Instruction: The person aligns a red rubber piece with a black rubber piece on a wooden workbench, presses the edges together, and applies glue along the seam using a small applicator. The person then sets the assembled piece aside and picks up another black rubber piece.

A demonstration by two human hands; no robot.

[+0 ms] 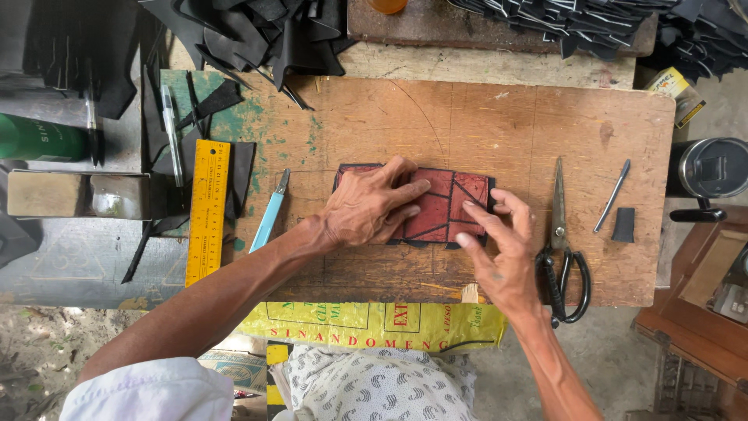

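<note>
A flat dark red leather piece (444, 206) with dark line seams lies on a wooden board (499, 125), over darker layers that show at its edges. My left hand (368, 206) lies flat on its left half, fingers spread and pressing down. My right hand (502, 249) touches its right edge and lower right corner with the fingertips. Neither hand grips anything.
Black-handled scissors (562, 249) lie right of my right hand, then a thin metal tool (612, 196) and a small black scrap (623, 224). A light blue craft knife (269, 212) and yellow ruler (206, 210) lie left. Black leather offcuts (257, 35) pile at the back.
</note>
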